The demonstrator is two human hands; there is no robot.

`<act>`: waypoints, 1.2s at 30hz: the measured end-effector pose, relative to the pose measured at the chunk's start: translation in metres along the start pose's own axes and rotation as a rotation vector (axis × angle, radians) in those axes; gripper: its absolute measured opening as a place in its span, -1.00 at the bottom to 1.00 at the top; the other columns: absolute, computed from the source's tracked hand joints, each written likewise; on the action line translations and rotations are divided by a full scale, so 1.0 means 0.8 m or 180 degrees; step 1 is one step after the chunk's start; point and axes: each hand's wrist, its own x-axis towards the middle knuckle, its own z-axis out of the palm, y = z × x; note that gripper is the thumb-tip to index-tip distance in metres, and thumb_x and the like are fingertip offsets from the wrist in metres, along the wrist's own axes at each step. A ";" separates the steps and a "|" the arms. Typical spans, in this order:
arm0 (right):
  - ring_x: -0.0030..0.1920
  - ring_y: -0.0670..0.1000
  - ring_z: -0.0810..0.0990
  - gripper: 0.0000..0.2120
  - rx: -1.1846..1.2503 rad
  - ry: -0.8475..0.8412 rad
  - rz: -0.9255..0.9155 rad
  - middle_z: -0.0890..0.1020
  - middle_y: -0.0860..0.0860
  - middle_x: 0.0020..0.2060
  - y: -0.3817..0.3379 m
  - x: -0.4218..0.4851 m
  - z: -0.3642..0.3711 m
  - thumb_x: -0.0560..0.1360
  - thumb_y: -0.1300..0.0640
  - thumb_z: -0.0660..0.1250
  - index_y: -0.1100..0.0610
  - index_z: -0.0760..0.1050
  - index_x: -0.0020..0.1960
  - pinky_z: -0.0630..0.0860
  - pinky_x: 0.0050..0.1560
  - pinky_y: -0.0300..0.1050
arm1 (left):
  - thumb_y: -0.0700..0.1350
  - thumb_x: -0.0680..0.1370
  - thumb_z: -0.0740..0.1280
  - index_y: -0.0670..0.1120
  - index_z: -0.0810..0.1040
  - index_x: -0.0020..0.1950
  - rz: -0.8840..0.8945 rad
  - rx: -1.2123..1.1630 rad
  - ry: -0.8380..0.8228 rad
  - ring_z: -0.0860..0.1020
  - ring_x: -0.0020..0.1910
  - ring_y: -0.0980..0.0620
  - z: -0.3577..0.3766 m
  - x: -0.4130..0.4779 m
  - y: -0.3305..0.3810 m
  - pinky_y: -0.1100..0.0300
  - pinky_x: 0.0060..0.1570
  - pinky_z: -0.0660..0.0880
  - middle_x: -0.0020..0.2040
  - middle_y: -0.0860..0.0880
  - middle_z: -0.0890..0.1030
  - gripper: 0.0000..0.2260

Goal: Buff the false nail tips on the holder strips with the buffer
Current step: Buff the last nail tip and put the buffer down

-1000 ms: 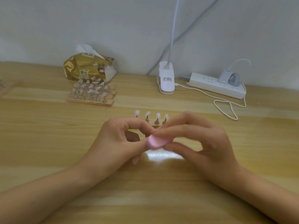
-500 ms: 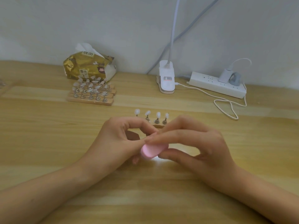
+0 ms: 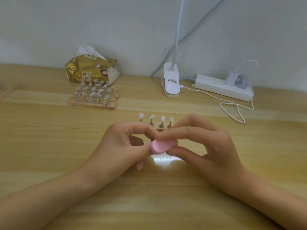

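Pink buffer [image 3: 163, 146] is pinched by the right hand [image 3: 214, 155], just in front of the holder strip [image 3: 160, 130] with its four visible nail tips [image 3: 152, 117]. Left hand [image 3: 116, 146] curls in against the buffer, can't tell what it grips.

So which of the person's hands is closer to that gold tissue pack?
Left. The left hand is in front of the tissue pack, slightly to its right; the right hand is farther to the right.

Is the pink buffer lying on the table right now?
No, the right hand pinches the pink buffer between thumb and fingers, above the table.
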 end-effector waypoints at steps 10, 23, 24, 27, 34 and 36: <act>-0.02 -0.05 0.63 -0.84 -0.0015 -0.0032 -0.0157 0.64 -0.02 -0.06 -0.006 -0.002 0.000 0.52 0.12 0.43 0.04 0.63 0.10 0.55 0.03 -0.08 | 0.18 0.28 0.46 0.05 0.69 -0.20 -0.0060 -0.0081 -0.0021 0.40 -0.60 0.09 0.001 0.001 0.000 0.27 -0.49 0.29 -0.58 -0.05 0.50 -0.76; -0.01 -0.08 0.61 -0.82 -0.0224 0.0066 -0.0023 0.62 -0.01 -0.08 -0.005 -0.002 0.002 0.51 0.10 0.46 0.03 0.64 0.11 0.53 0.03 -0.05 | 0.16 0.28 0.49 0.04 0.66 -0.21 -0.0102 0.0011 -0.0055 0.41 -0.58 0.09 0.000 0.000 0.001 0.27 -0.49 0.27 -0.58 -0.02 0.50 -0.77; 0.00 -0.10 0.60 -0.82 -0.0267 -0.0008 -0.0120 0.63 -0.04 -0.07 -0.007 -0.004 0.005 0.51 0.09 0.44 0.03 0.64 0.11 0.52 0.04 -0.06 | 0.15 0.26 0.46 0.04 0.66 -0.22 -0.0103 -0.0005 -0.0071 0.42 -0.58 0.08 0.001 0.001 0.001 0.27 -0.49 0.27 -0.57 -0.02 0.51 -0.77; -0.02 -0.07 0.61 -0.81 -0.0179 0.0253 0.0081 0.63 0.00 -0.08 -0.001 -0.001 -0.005 0.49 0.11 0.47 0.05 0.63 0.10 0.54 0.03 -0.11 | 0.12 0.33 0.56 0.05 0.65 -0.22 -0.0097 0.0050 -0.0056 0.41 -0.59 0.09 0.002 0.002 0.001 0.29 -0.52 0.24 -0.57 0.03 0.50 -0.80; -0.01 -0.05 0.63 -0.82 -0.0264 0.0087 -0.0123 0.65 -0.03 -0.06 -0.005 -0.001 -0.004 0.51 0.11 0.44 0.04 0.63 0.11 0.54 0.03 -0.02 | 0.15 0.31 0.51 0.03 0.66 -0.21 -0.0095 -0.0006 -0.0040 0.43 -0.59 0.10 0.001 0.001 0.001 0.32 -0.52 0.27 -0.56 -0.01 0.51 -0.78; -0.03 -0.04 0.63 -0.81 -0.0184 0.0268 0.0133 0.64 0.01 -0.09 -0.001 0.003 -0.010 0.49 0.13 0.48 0.06 0.64 0.10 0.55 0.03 -0.09 | 0.13 0.34 0.55 0.04 0.66 -0.21 -0.0085 0.0024 -0.0027 0.41 -0.60 0.10 0.001 0.001 0.001 0.32 -0.53 0.23 -0.56 0.03 0.51 -0.79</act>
